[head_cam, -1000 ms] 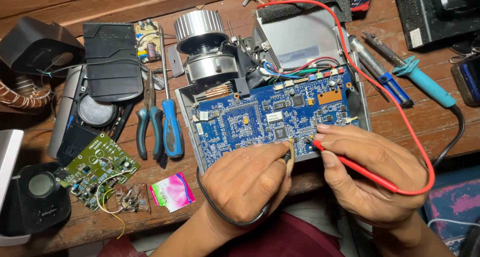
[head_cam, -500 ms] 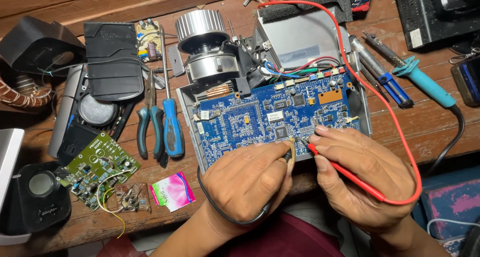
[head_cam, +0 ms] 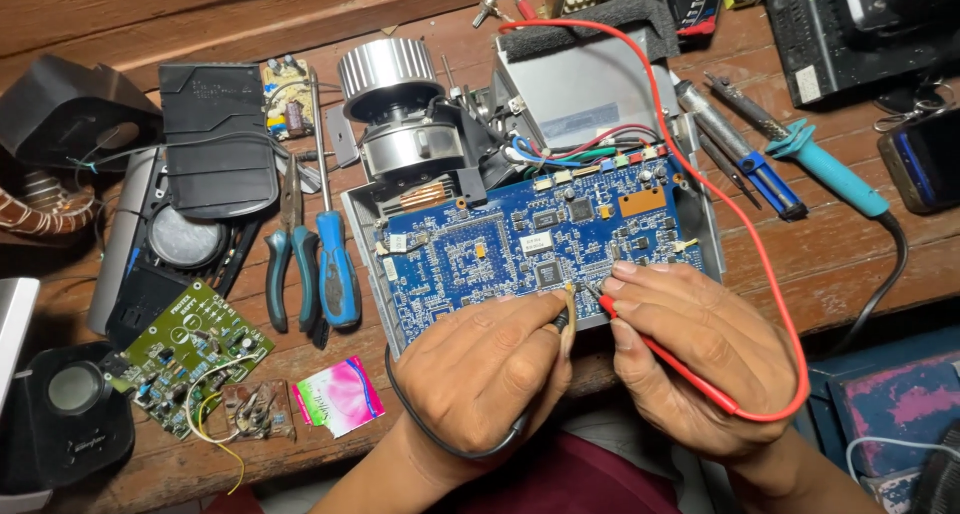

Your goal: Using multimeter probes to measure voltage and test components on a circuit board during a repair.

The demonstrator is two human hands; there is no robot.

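Workbench [head_cam: 850,264] of worn wooden planks

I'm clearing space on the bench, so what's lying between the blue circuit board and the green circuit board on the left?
In the head view, between the blue circuit board and the green circuit board lie a blue-handled screwdriver and teal-handled pliers, side by side on the wooden table.

One view only, from the person's head, looking steeply down and slightly forward onto the wooden bench [head_cam: 830,264]. It sits close: the hands enter from the lower edge and fill the lower middle of the frame, with the blue circuit board [head_cam: 500,249] at centre. The bench's far edge runs along the upper left; the near edge crosses the bottom.
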